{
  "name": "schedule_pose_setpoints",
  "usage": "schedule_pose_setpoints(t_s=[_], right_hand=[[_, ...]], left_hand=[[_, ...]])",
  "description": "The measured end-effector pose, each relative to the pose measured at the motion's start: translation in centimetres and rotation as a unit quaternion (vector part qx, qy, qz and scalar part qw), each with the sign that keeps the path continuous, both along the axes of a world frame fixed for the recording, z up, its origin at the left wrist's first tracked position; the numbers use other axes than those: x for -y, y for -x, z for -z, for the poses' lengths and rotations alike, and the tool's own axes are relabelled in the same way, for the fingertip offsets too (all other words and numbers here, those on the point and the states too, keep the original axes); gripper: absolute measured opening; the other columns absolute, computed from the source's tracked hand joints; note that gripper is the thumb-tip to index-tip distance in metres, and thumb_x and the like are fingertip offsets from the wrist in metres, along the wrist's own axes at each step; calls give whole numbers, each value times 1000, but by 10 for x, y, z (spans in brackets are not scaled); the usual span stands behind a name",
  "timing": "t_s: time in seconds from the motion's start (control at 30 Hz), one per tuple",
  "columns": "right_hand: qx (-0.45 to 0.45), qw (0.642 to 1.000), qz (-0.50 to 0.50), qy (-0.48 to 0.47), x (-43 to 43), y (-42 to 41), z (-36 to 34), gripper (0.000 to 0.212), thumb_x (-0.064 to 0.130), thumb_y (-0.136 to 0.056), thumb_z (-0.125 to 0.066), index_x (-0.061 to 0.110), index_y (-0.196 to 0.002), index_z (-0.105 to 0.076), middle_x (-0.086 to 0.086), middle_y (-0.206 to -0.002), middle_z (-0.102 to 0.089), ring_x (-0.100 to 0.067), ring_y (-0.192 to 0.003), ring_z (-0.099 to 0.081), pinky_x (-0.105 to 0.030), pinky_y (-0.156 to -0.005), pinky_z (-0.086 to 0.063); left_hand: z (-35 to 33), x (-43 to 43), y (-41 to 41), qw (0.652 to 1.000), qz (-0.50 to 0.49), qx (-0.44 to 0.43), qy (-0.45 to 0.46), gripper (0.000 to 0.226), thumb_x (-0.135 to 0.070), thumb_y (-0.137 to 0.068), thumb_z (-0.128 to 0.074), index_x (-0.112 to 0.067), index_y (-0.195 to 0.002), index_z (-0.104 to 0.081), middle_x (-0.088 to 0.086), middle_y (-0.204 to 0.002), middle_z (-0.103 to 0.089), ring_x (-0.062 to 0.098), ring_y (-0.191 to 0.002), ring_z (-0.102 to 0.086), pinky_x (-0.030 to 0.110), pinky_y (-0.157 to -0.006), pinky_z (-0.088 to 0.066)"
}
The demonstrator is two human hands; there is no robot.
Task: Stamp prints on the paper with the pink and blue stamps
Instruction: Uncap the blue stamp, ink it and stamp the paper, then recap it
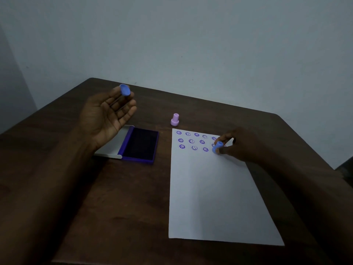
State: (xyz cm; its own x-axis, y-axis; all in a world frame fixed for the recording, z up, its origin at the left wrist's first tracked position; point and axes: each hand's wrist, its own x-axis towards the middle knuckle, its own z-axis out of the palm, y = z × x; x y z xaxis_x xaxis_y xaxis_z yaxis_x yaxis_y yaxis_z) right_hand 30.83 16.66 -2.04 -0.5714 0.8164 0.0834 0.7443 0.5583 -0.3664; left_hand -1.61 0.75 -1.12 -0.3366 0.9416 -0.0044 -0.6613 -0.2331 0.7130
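Blue stamp (217,147), pinched tilted in right-hand fingers (222,139), may smear its print; left fingers (122,104) hold its cap (124,90).

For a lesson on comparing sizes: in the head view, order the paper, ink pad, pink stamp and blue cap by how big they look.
1. paper
2. ink pad
3. pink stamp and blue cap: they look alike, and the cap is held up, so unsure.

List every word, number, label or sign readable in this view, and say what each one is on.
No words, numbers or brand marks can be read anywhere.
Paper: only purple stamped prints, smiley faces and flower-edged faces, no lettering.
Ink pad, pink stamp, blue stamp: no label visible.
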Motion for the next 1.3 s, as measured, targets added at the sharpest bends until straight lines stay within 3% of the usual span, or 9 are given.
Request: schedule_pose_setpoints(t_s=[0.37,0.53,0.77,0.87,0.93,1.0,1.13,1.2,1.3], right_hand=[[12,1000,-1,3,-3,0,1,22,43,-71,-82,29,-87,-78,9,-91,-75,-10,-66,-59,-21,-56,-38],[17,1000,8,10,0,1,0,24,40,-72,-82,25,-91,-79,7,-93,-75,-5,-58,-53,-18,-55,-33],[37,999,6,23,3,2,-6,24,39,-72,-83,25,-92,-79,10,-90,-74,-3,-67,-59,-15,-57,-36],[-94,995,17,38,9,-6,-14,19,25,-75,-83,17,-92,-79,24,-73,-72,13,-63,-59,-5,-61,-39],[-289,954,65,53,15,-17,-29,18,23,-78,-80,17,-95,-78,19,-80,-75,12,-68,-63,-6,-64,-43],[-411,900,113,95,20,-27,-45,19,25,-80,-77,16,-97,-77,11,-87,-75,0,-62,-58,-14,-59,-42],[-418,875,140,198,23,-29,-47,22,28,-88,-67,16,-104,-75,8,-92,-69,-11,-62,-43,-26,-61,-34],[-403,871,161,231,26,-25,-42,29,30,-89,-66,16,-114,-72,4,-98,-67,-9,-62,-46,-26,-63,-37],[-416,852,170,270,31,-18,-36,17,29,-89,-65,23,-103,-72,5,-95,-66,-9,-66,-47,-26,-66,-39]], left_hand=[[0,1,-1,1000,-5,-2,-2,28,-25,-92,-59,-14,-116,-66,1,-100,-74,11,-88,-71,23,-75,-58],[0,1,-2,1000,-6,-3,-1,27,-26,-92,-59,-14,-116,-66,1,-99,-74,11,-88,-71,23,-76,-58],[0,2,-2,1000,-4,-2,-4,26,-25,-92,-59,-14,-114,-67,1,-99,-74,11,-87,-71,23,-75,-58],[0,2,-2,1000,-3,-2,-2,25,-25,-92,-58,-14,-113,-67,1,-99,-74,11,-87,-72,23,-75,-59],[1,2,-1,1000,-1,1,-2,24,-24,-92,-58,-15,-111,-68,1,-98,-74,11,-87,-72,24,-76,-59],[2,2,-3,1000,4,-1,4,22,-24,-92,-58,-15,-108,-71,1,-98,-74,11,-87,-72,24,-76,-59],[2,3,-5,1000,12,-5,7,25,-23,-92,-58,-16,-88,-82,2,-98,-75,12,-87,-73,24,-75,-59],[2,5,-4,1000,9,-2,5,24,-23,-92,-58,-16,-93,-80,2,-98,-75,12,-86,-73,24,-75,-59],[2,6,-3,1000,7,3,6,21,-22,-91,-59,-14,-99,-77,3,-99,-75,13,-86,-72,25,-74,-60]])
